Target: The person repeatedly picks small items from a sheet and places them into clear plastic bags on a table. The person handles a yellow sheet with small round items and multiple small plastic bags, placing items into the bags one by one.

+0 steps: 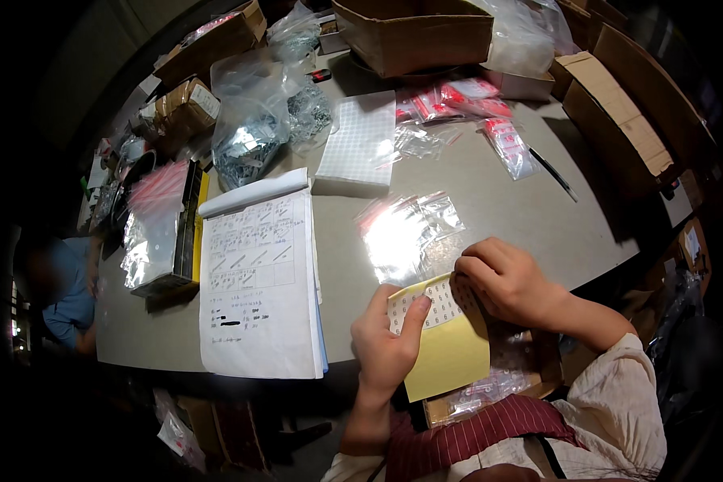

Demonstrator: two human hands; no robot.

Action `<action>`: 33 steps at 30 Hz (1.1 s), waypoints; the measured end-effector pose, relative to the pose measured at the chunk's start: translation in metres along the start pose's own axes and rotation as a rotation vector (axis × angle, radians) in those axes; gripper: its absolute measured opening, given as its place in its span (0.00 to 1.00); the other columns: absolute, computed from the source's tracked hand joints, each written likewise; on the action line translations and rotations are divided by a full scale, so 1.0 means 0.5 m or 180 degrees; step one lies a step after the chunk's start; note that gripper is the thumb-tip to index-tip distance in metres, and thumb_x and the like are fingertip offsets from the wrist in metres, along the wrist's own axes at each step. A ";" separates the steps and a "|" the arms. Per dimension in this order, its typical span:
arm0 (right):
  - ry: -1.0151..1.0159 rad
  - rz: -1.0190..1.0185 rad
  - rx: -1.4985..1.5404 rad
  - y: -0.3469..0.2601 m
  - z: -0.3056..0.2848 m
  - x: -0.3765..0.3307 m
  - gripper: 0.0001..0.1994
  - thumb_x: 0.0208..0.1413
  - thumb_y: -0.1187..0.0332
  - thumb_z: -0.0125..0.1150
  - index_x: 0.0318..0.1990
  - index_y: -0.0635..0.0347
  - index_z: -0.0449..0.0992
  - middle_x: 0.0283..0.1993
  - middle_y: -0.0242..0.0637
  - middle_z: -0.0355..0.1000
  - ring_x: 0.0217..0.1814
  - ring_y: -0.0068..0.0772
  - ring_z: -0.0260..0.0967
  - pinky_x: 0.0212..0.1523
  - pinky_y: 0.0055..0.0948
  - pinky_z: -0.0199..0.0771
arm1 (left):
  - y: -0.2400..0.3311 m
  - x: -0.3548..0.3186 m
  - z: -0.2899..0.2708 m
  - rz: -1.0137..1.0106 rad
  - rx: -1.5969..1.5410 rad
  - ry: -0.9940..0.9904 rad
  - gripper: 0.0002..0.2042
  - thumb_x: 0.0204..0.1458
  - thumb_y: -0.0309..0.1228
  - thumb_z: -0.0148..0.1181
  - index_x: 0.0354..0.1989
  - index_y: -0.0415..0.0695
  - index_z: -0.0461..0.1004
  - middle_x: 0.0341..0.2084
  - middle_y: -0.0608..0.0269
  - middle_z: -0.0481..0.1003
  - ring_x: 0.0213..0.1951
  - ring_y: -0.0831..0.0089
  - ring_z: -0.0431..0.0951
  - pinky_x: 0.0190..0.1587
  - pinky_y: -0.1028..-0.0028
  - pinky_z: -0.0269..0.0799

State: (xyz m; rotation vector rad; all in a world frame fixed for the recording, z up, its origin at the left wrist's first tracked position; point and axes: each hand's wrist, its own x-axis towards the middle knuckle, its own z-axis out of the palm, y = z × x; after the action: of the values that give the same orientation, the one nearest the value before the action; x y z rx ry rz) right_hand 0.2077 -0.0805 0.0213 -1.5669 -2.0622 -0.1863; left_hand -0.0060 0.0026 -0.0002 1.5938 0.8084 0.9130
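A yellow-backed sticker sheet (448,353) with rows of small printed white labels is held over the table's near edge. My left hand (390,333) grips its left side, thumb on the front. At the sheet's upper right edge, the curled fingers of my right hand (510,281) are closed on it; their tips are partly hidden. Just beyond the sheet lie several clear zip bags (402,233), bright with glare. Under the sheet, near my lap, an open cardboard box (548,365) contains small clear bags with little parts.
A handwritten notepad (257,297) lies left of my hands. A black-and-yellow box of zip bags (165,233) stands beyond it. Farther back are a white block (357,140), bags of metal hardware (253,136), red-printed packets (458,100), a pen (553,173) and cardboard boxes (414,36). Someone in blue (68,289) is at far left.
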 end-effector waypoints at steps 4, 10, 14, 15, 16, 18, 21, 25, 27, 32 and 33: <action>0.0124 -0.0321 -0.0334 -0.003 0.013 -0.005 0.16 0.44 0.74 0.63 0.44 0.63 0.74 0.37 0.41 0.69 0.37 0.44 0.73 0.35 0.37 0.77 | 0.001 0.000 0.000 0.0014 0.0019 0.0027 0.09 0.59 0.31 0.67 0.35 0.37 0.76 0.22 0.55 0.80 0.25 0.75 0.79 0.29 0.71 0.73; -0.0086 -0.0481 0.0156 0.013 -0.011 -0.007 0.15 0.49 0.72 0.66 0.45 0.63 0.75 0.37 0.41 0.71 0.35 0.44 0.73 0.35 0.37 0.76 | 0.002 0.002 0.003 -0.0043 -0.0002 0.0069 0.10 0.59 0.32 0.67 0.37 0.37 0.76 0.22 0.53 0.80 0.25 0.73 0.81 0.29 0.70 0.74; -0.0379 0.0876 0.1404 0.065 -0.049 0.060 0.13 0.54 0.68 0.67 0.43 0.66 0.76 0.35 0.45 0.74 0.33 0.45 0.73 0.35 0.39 0.74 | 0.002 0.002 0.005 0.0072 0.0207 0.0106 0.10 0.59 0.32 0.67 0.37 0.37 0.76 0.23 0.53 0.80 0.25 0.69 0.82 0.29 0.69 0.74; -0.0566 0.1310 0.1640 0.093 -0.043 0.086 0.13 0.55 0.66 0.66 0.41 0.67 0.76 0.33 0.47 0.74 0.32 0.45 0.73 0.36 0.40 0.73 | 0.004 0.004 0.006 0.0066 0.0210 0.0088 0.10 0.59 0.33 0.67 0.37 0.37 0.76 0.23 0.53 0.81 0.25 0.69 0.82 0.29 0.69 0.75; -0.0936 0.1326 0.1483 0.128 -0.038 0.113 0.14 0.55 0.65 0.66 0.40 0.69 0.77 0.32 0.48 0.75 0.32 0.45 0.74 0.36 0.41 0.73 | 0.006 0.006 0.007 0.0072 0.0219 0.0071 0.10 0.59 0.33 0.67 0.37 0.37 0.76 0.23 0.53 0.81 0.25 0.68 0.82 0.30 0.69 0.75; -0.1696 0.1527 0.1295 0.151 -0.037 0.174 0.16 0.54 0.61 0.66 0.38 0.69 0.79 0.32 0.51 0.77 0.35 0.49 0.76 0.39 0.43 0.74 | 0.009 0.003 0.004 0.0092 0.0178 0.0115 0.10 0.59 0.32 0.67 0.37 0.37 0.76 0.23 0.52 0.80 0.25 0.69 0.82 0.29 0.69 0.74; -0.1674 0.1291 0.0645 0.171 -0.005 0.197 0.15 0.54 0.62 0.67 0.39 0.69 0.78 0.35 0.53 0.77 0.39 0.54 0.77 0.42 0.46 0.74 | 0.004 0.002 0.005 0.0216 0.0109 0.0142 0.10 0.59 0.32 0.67 0.36 0.38 0.76 0.22 0.53 0.80 0.25 0.68 0.82 0.29 0.69 0.74; -0.1561 0.1259 -0.0494 0.178 -0.019 0.199 0.16 0.53 0.61 0.69 0.40 0.67 0.77 0.38 0.55 0.77 0.44 0.58 0.76 0.46 0.49 0.73 | -0.006 0.004 0.003 0.0291 0.0117 0.0039 0.09 0.59 0.32 0.68 0.36 0.38 0.76 0.22 0.53 0.80 0.23 0.66 0.82 0.27 0.69 0.74; -0.1573 0.1080 0.0066 0.177 -0.012 0.214 0.17 0.53 0.60 0.70 0.40 0.66 0.77 0.37 0.52 0.77 0.42 0.53 0.76 0.44 0.45 0.74 | 0.003 0.002 -0.001 0.0117 0.0125 -0.0018 0.08 0.57 0.28 0.67 0.37 0.36 0.77 0.26 0.60 0.81 0.29 0.76 0.79 0.32 0.74 0.74; -0.1844 0.0951 0.1907 0.140 0.024 0.251 0.14 0.55 0.68 0.67 0.44 0.67 0.75 0.36 0.40 0.76 0.38 0.32 0.71 0.41 0.35 0.73 | 0.008 0.002 -0.010 0.0023 -0.0020 -0.0091 0.08 0.57 0.26 0.67 0.40 0.35 0.78 0.28 0.61 0.82 0.32 0.81 0.78 0.35 0.76 0.74; -0.1856 0.0838 0.2066 0.132 0.031 0.255 0.14 0.55 0.70 0.66 0.45 0.68 0.73 0.36 0.38 0.75 0.37 0.29 0.69 0.41 0.33 0.72 | 0.007 0.000 -0.009 0.0018 -0.0073 -0.0074 0.08 0.57 0.26 0.67 0.40 0.35 0.78 0.29 0.61 0.82 0.33 0.81 0.78 0.36 0.76 0.74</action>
State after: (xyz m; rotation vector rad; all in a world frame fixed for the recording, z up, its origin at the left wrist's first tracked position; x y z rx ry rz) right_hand 0.2409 0.0551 0.0572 -1.5350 -1.9678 1.0399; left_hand -0.0097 0.0038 0.0038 1.5847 0.7750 0.9030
